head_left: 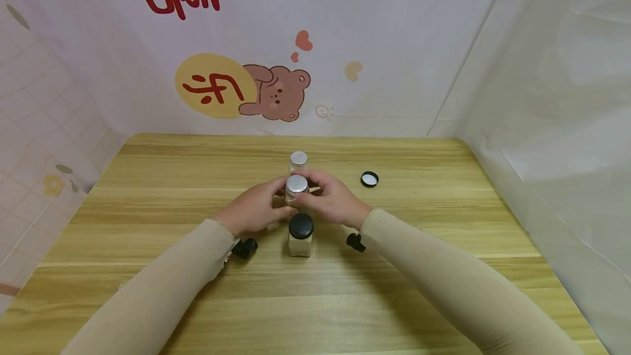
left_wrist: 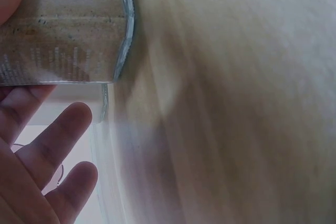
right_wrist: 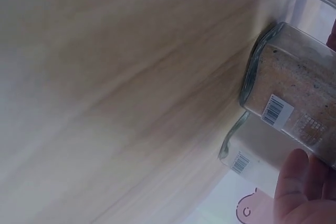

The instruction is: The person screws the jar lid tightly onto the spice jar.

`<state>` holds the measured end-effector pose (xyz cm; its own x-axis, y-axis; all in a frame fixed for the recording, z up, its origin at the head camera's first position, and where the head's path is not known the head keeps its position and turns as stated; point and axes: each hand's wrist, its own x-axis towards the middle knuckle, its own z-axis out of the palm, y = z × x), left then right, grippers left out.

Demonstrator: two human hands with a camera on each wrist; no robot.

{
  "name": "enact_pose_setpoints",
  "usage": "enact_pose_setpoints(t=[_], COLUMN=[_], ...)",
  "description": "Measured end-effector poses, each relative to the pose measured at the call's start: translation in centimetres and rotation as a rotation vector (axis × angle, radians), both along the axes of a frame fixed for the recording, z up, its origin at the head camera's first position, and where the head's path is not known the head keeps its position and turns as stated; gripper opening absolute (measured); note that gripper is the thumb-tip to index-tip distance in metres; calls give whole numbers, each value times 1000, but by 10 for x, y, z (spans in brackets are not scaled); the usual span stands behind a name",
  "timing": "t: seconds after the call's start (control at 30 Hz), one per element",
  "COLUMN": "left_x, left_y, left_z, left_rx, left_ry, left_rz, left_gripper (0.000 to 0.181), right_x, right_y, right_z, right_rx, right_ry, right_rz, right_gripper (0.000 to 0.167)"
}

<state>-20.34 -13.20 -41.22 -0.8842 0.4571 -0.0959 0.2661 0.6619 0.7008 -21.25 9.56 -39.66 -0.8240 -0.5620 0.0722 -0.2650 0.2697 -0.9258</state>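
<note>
Between both hands in the head view is a glass jar with a silver lid (head_left: 297, 184). The left hand (head_left: 256, 205) grips its left side; in the left wrist view its brown, speckled contents (left_wrist: 68, 30) show beside the fingers (left_wrist: 55, 142). From the right, the right hand (head_left: 336, 200) holds the same jar by its upper part. In the right wrist view this jar (right_wrist: 294, 82) bears a barcode label. Behind it stands another silver-lidded jar (head_left: 298, 159), pale inside (right_wrist: 257, 150). A black-lidded jar (head_left: 300, 234) stands upright in front.
A loose black lid (head_left: 370, 179) with a white inside lies at the right on the wooden table (head_left: 419, 284). A printed white sheet (head_left: 394, 48) hangs behind the table's back edge, with more sheeting at both sides. Black wrist cameras (head_left: 245, 247) sit below the cuffs.
</note>
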Motion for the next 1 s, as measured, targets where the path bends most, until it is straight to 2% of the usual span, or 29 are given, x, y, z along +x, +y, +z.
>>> enact_pose_setpoints(t=[0.17, 0.4, 0.57, 0.7, 0.87, 1.0], left_x=[0, -1, -1, -1, -1, 0], left_y=[0, 0, 0, -1, -1, -1], left_z=[0, -1, -1, -1, -1, -1], left_rx=[11, 14, 6, 5, 4, 4], left_ry=[1, -2, -13, -11, 2, -2], left_rz=[-6, -9, 1, -2, -12, -13], left_gripper=[71, 70, 70, 70, 70, 71], right_x=[0, 1, 0, 0, 1, 1], right_y=[-1, 1, 1, -1, -1, 1], right_z=[-1, 1, 0, 0, 1, 2], right_rx=[0, 15, 29, 20, 13, 14], right_ry=[-12, -22, 9, -1, -31, -12], right_rz=[-23, -18, -10, -28, -33, -8], right_gripper=[46, 60, 53, 49, 56, 59])
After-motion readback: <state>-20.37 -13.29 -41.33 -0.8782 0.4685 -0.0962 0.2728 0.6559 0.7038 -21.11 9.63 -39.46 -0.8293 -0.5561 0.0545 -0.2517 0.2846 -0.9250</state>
